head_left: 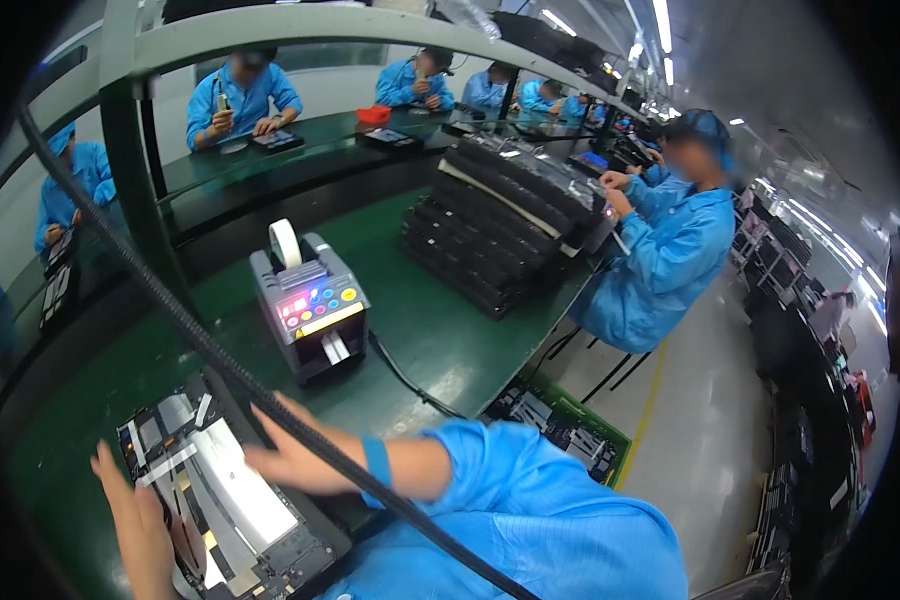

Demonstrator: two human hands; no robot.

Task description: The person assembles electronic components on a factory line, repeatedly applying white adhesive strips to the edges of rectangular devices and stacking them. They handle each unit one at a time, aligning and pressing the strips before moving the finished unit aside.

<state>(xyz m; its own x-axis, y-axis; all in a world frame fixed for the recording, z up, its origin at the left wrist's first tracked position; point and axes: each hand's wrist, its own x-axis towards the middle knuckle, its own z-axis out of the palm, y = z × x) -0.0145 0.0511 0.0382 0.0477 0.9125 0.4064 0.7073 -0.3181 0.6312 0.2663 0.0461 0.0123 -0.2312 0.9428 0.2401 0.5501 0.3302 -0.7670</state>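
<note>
At green table (480, 355), black-and-silver device (238, 490)

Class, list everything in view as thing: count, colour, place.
Near bench: one, green, centre
Open device: one, black with white panel, lower left
Tape dispenser: one, grey, near bench
Tape roll: one, white, atop dispenser
Stack: one, black pieces, near bench, right
Crate: one, green, right of near bench
Far bench: one, dark green, behind
Tray: one, red, far bench
Cord: one, black, across foreground
Co-workers: at least eight, blue clothing, left, back, right
Frame: one, pale, overhead
Lights: several, white, ceiling
Left hand: one, bare, device's left side
Right hand: one, bare, white panel's right edge
Wristband: one, blue, right arm
</note>
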